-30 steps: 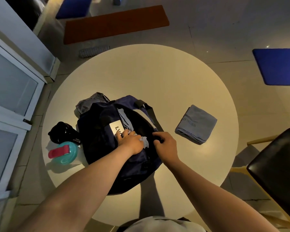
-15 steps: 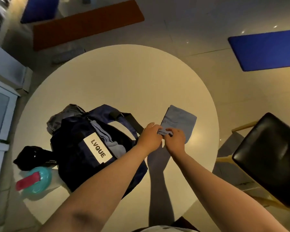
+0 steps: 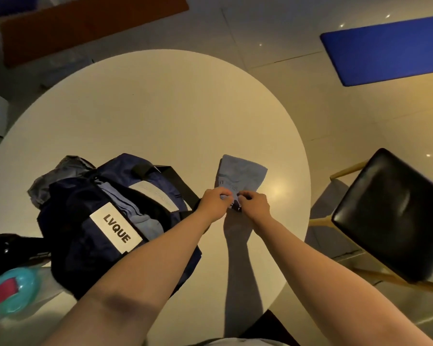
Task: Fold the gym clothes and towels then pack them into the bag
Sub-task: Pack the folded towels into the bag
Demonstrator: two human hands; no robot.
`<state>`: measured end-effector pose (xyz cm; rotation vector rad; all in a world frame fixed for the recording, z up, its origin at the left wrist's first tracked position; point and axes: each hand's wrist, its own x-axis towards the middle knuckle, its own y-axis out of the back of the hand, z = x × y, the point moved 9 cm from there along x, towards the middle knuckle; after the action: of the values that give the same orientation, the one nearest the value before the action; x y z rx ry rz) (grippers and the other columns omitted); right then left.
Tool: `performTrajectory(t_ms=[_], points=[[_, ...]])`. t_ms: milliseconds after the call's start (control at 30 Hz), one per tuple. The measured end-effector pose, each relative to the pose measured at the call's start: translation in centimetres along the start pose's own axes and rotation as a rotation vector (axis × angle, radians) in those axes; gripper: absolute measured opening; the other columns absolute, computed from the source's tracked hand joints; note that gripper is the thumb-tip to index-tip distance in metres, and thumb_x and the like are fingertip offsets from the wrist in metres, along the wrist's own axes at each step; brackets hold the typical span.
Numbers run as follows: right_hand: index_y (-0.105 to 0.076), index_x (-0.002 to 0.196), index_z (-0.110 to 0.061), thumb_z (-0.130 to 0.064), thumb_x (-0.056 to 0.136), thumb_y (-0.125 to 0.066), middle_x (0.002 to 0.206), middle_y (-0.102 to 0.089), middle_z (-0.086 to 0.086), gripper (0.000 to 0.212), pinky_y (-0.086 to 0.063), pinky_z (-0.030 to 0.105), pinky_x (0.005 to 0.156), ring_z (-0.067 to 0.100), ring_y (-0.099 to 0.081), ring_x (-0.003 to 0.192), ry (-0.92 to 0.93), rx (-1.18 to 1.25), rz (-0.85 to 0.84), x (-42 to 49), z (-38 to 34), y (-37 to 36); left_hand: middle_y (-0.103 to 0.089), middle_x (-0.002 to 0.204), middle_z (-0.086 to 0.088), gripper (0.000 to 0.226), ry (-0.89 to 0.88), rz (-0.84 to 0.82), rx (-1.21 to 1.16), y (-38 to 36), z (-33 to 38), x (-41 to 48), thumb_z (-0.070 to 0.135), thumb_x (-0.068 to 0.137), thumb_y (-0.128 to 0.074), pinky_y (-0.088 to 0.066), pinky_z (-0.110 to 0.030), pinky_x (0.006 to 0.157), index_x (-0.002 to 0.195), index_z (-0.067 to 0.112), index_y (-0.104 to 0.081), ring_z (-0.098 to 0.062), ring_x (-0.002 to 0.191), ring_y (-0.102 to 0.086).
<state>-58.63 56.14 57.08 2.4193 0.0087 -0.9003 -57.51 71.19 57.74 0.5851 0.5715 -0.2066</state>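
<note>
Beside the bag [image 3: 90,221], pinching the towel [image 3: 240,173] edge in fingers [image 3: 245,196] of left hand [image 3: 214,203] and right hand [image 3: 256,206], presumably for packing.

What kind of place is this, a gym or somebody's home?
Likely a gym or fitness studio, though I can't be sure. A blue mat and an orange mat lie on the tiled floor, and a bag holding clothes sits on the table beside a bottle.

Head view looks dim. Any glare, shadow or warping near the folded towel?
Head view: dim, warm light; glare spot on the table right of the folded towel; arm shadow darkens the near tabletop; wide-angle lens bows the table rim; the bag label reads sharp.
</note>
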Motion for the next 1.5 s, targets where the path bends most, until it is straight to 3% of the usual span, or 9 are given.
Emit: performTrajectory(t_ms=[100,467,633,867,1000,1100,1233,1400,1500], points=[[-0.064,0.077,-0.011,-0.009,0.085,-0.058,0.077,-0.065,0.007,0.010,-0.050,0.037,0.063,0.027,-0.057,0.073,0.001,0.359,0.017,-2.1,-0.7,-0.3,-0.060,0.108,-0.019,0.012,-0.078,0.105,-0.062,2.3,2.2,-2.7,0.000,0.092,-0.061,-0.042,-0.006,0.055,0.090,0.011,-0.065,-0.012,0.076,-0.056],[-0.053,0.137,-0.016,-0.001,0.094,-0.064,0.126,-0.067,0.016,0.047,-0.059,0.038,0.084,0.031,-0.070,0.107,-0.021,0.959,-0.578,-11.1,-9.9,-9.6,-0.044,0.082,0.005,0.020,-0.169,0.409,-0.306,15.0,-0.5,-13.7,0.006,0.090,-0.064,-0.038,-0.013,0.061,0.086,0.015,-0.046,-0.003,0.065,-0.039],[-0.072,0.112,-0.033,-0.003,0.071,-0.069,0.122,-0.067,0.009,0.051,-0.055,0.055,0.095,0.033,-0.068,0.108,0.211,0.644,-0.475,-13.9,-14.1,-11.4,-0.051,0.092,0.004,0.034,-0.144,0.481,-0.370,19.2,-3.8,-17.5,0.009,0.089,-0.065,-0.042,-0.015,0.062,0.114,0.024,-0.048,0.001,0.069,-0.048],[-0.066,0.125,-0.030,0.002,0.083,-0.062,0.130,-0.062,-0.004,0.052,-0.050,0.022,0.089,0.009,-0.060,0.113,0.418,0.267,-0.603,-17.9,-17.3,-15.1,-0.046,0.146,-0.002,0.073,0.131,0.498,-0.601,21.2,-9.9,-18.1,0.031,0.091,-0.074,-0.049,-0.033,0.096,0.151,0.027,-0.032,-0.021,0.124,-0.053],[-0.035,0.148,-0.039,-0.046,0.092,-0.055,0.147,-0.049,-0.006,0.060,-0.039,0.045,0.110,0.020,-0.048,0.133,0.558,-0.029,-0.414,-17.2,-17.5,-15.6,-0.053,0.140,-0.007,0.067,0.075,0.615,-0.549,22.3,-11.5,-19.0,0.009,0.093,-0.069,-0.051,-0.030,0.081,0.146,0.031,-0.034,-0.021,0.109,-0.060],[-0.047,0.133,-0.038,-0.054,0.089,-0.048,0.154,-0.038,0.008,0.047,-0.022,0.058,0.116,0.036,-0.018,0.149,0.681,-0.495,-0.188,-15.8,-16.9,-15.3,-0.064,0.119,-0.011,0.056,0.141,0.788,-0.470,23.2,-13.0,-20.1,0.011,0.095,-0.060,-0.056,-0.038,0.071,0.136,0.042,-0.036,-0.030,0.091,-0.066],[-0.059,0.132,-0.042,-0.034,0.098,-0.057,0.167,0.007,0.012,0.035,0.004,0.060,0.120,0.036,0.020,0.151,0.578,-0.857,-0.361,-14.2,-13.9,-17.1,-0.058,0.127,-0.005,0.044,0.076,0.812,-0.401,23.3,-12.5,-19.5,0.010,0.097,-0.053,-0.052,-0.038,0.077,0.128,0.040,-0.049,-0.027,0.099,-0.061],[-0.048,0.139,-0.025,-0.017,0.092,-0.059,0.143,-0.042,0.012,0.049,-0.045,0.047,0.099,0.039,-0.050,0.126,0.586,-0.772,-0.207,-13.6,-15.7,-15.2,-0.049,0.130,-0.003,0.036,0.088,0.817,-0.337,23.6,-12.2,-18.5,0.005,0.099,-0.047,-0.041,-0.027,0.082,0.117,0.030,-0.066,-0.018,0.102,-0.052],[-0.045,0.145,-0.019,-0.013,0.094,-0.058,0.136,-0.047,0.010,0.053,-0.048,0.035,0.085,0.036,-0.058,0.112,0.633,-0.486,-0.077,-13.4,-17.3,-12.4,-0.046,0.137,-0.004,0.038,0.102,0.786,-0.320,23.4,-12.3,-17.8,0.006,0.101,-0.046,-0.040,-0.025,0.085,0.131,0.024,-0.063,-0.016,0.103,-0.051]])
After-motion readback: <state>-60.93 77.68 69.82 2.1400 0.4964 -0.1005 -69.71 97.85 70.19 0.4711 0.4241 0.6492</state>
